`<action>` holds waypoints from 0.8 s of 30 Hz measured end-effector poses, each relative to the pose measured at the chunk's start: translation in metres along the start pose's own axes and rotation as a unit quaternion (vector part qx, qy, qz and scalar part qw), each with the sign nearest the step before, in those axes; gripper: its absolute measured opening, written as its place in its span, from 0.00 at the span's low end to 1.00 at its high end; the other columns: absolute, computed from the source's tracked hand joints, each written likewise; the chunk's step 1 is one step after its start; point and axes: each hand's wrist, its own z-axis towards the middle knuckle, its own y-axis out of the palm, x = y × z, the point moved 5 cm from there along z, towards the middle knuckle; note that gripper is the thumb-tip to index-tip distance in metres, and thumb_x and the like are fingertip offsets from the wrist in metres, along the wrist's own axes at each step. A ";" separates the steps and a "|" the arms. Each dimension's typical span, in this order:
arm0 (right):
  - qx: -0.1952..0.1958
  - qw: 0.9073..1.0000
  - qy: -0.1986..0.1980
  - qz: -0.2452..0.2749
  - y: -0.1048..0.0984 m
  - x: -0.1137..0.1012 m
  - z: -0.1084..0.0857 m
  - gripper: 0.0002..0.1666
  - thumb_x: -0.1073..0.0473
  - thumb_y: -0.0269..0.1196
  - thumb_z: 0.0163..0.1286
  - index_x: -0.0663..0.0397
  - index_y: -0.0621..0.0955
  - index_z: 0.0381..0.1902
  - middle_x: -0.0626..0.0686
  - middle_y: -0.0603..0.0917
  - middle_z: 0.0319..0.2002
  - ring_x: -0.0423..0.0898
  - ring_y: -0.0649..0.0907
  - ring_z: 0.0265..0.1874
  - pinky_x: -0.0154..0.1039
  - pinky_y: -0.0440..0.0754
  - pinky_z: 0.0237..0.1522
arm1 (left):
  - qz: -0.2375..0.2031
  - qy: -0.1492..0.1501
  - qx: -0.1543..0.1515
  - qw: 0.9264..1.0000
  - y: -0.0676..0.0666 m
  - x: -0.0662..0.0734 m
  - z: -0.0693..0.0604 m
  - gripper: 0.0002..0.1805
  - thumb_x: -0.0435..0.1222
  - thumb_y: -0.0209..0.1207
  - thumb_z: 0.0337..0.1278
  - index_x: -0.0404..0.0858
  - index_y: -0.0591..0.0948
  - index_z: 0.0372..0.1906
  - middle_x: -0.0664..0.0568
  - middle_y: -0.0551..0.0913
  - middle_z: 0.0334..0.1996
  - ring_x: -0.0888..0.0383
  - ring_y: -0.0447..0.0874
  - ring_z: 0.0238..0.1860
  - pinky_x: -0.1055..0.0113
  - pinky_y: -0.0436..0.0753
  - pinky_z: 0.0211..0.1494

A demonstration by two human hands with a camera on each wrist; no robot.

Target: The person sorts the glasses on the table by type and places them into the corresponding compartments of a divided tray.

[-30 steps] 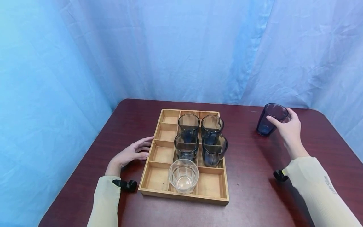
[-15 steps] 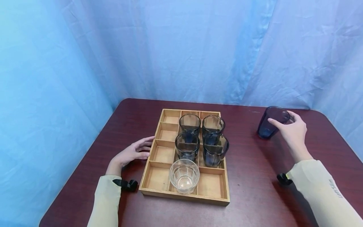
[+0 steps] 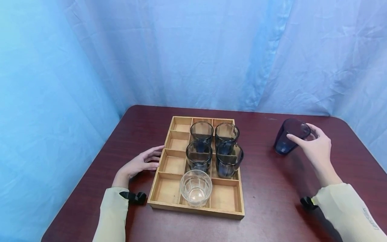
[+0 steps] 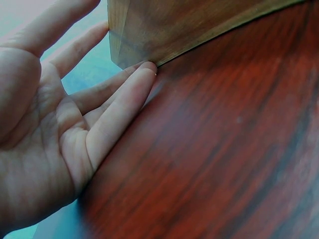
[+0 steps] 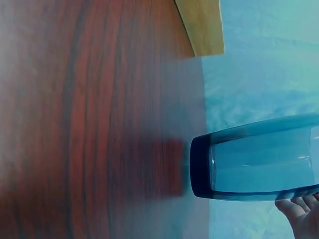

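In the head view my right hand (image 3: 317, 146) holds a dark blue glass tumbler (image 3: 282, 143) near its rim, thumb on the near side and fingers behind. The right wrist view shows the tumbler's thick base (image 5: 201, 167) close to the tabletop; whether it touches cannot be told. My left hand (image 3: 137, 166) rests its loosely extended fingertips (image 4: 147, 69) against the left side of a wooden compartment tray (image 3: 196, 210). Several smoked glasses (image 3: 199, 156) stand in the tray's middle and right columns. One clear glass (image 3: 196, 191) stands in the front middle compartment.
A dark red wooden table (image 3: 266, 208) carries everything. Pale blue curtains (image 3: 193, 53) hang behind it and along the sides. A black wrist strap (image 3: 137, 197) sticks out beside the left sleeve.
My right hand and the dark blue tumbler have moved slightly nearer to the person. The left hand, the tray and the glasses in it have stayed in place.
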 end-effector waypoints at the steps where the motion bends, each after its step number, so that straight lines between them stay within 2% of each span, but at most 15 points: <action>1: -0.002 1.000 -0.006 0.006 0.000 -0.001 -0.003 0.45 0.47 0.74 0.54 0.40 0.71 0.69 0.36 0.75 0.57 0.24 0.73 0.46 0.14 0.67 0.41 | 0.000 0.000 0.001 1.000 0.000 0.000 0.000 0.39 0.38 0.61 0.63 0.48 0.57 0.76 0.35 0.63 0.69 0.38 0.67 0.66 0.65 0.82 0.52; 8: -0.026 0.997 -0.047 0.050 -0.003 -0.012 -0.024 0.42 0.56 0.75 0.54 0.43 0.72 0.67 0.28 0.76 0.50 0.20 0.74 0.45 0.12 0.69 0.40 | 0.008 0.002 0.006 1.000 -0.001 -0.002 0.001 0.39 0.37 0.61 0.62 0.48 0.57 0.76 0.37 0.63 0.70 0.42 0.68 0.65 0.66 0.81 0.52; 14: -0.053 0.992 -0.095 0.058 -0.001 -0.028 -0.049 0.39 0.60 0.75 0.53 0.43 0.74 0.64 0.26 0.78 0.44 0.20 0.79 0.38 0.15 0.74 0.36 | 0.005 0.005 0.004 1.000 -0.001 -0.001 -0.001 0.39 0.36 0.61 0.63 0.48 0.57 0.76 0.36 0.63 0.70 0.38 0.66 0.66 0.67 0.81 0.52; 18: -0.077 0.988 -0.120 0.066 -0.001 -0.038 -0.068 0.39 0.63 0.75 0.53 0.44 0.75 0.63 0.28 0.80 0.45 0.21 0.81 0.38 0.16 0.76 0.35 | 0.001 0.005 0.002 1.000 0.001 0.001 -0.002 0.40 0.37 0.61 0.63 0.48 0.57 0.76 0.34 0.62 0.69 0.36 0.66 0.66 0.67 0.82 0.51; 24: -0.102 0.983 -0.148 0.047 0.003 -0.049 -0.094 0.40 0.64 0.75 0.53 0.44 0.75 0.64 0.26 0.79 0.49 0.21 0.81 0.40 0.16 0.76 0.37 | -0.008 0.003 -0.002 1.000 0.001 0.002 -0.001 0.40 0.36 0.61 0.63 0.48 0.56 0.76 0.34 0.62 0.69 0.37 0.67 0.66 0.67 0.82 0.51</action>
